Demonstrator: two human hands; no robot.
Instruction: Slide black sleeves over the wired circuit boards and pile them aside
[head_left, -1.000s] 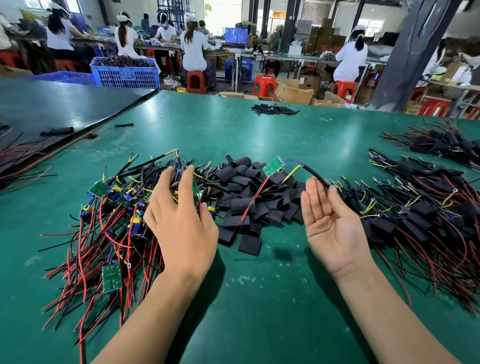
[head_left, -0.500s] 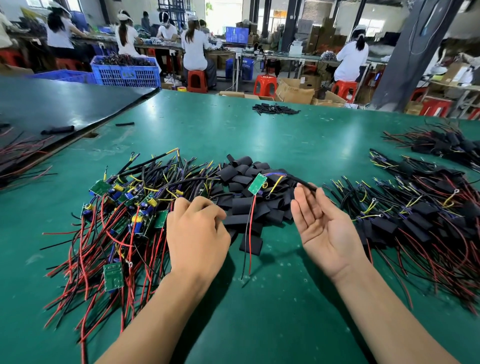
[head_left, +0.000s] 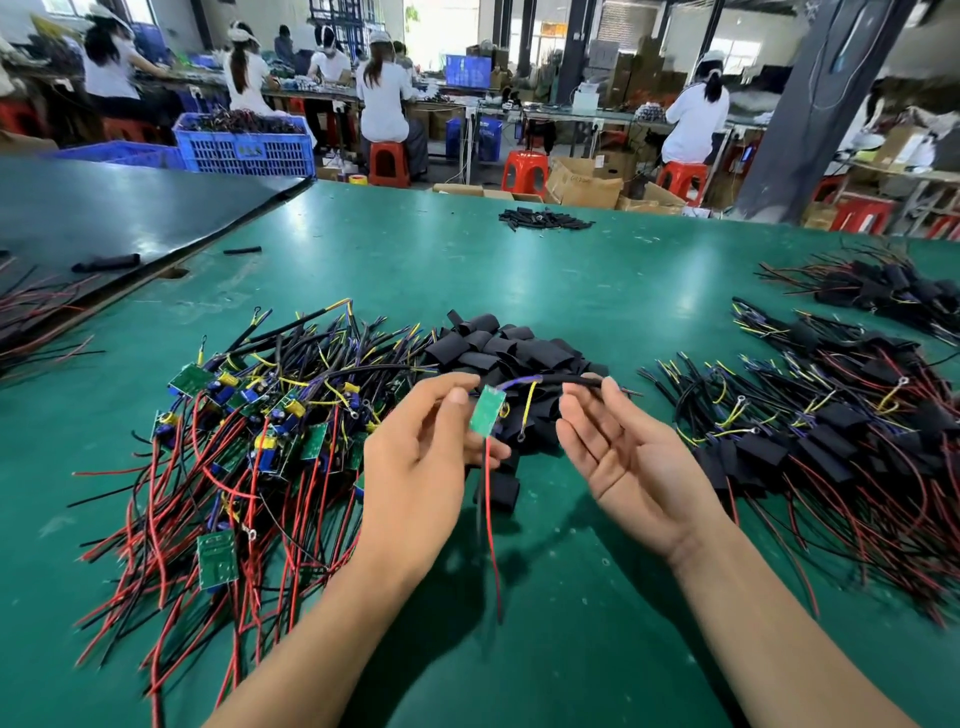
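Observation:
A small green circuit board (head_left: 487, 410) hangs in the air from its black cable, with a red wire trailing down to the mat. My right hand (head_left: 631, 457), palm up, pinches that cable at its fingertips. My left hand (head_left: 415, 467) is raised just left of the board with thumb and fingers curled, apparently pinching a black sleeve (head_left: 500, 431) mostly hidden behind the board. Loose black sleeves (head_left: 511, 348) are heaped behind my hands. Bare wired boards (head_left: 249, 415) lie in a tangle on the left. Sleeved boards (head_left: 841, 436) are piled on the right.
Everything lies on a green mat (head_left: 519, 270). Farther back lie a small heap of black tubing (head_left: 543, 218) and another sleeved bundle (head_left: 883, 286) at far right. A dark raised surface (head_left: 104, 218) borders the left. People work at benches behind.
My left hand left the board pile, curled at the edge of the sleeve heap, then rose to the hanging board. My right hand brought the board lower and closer to me.

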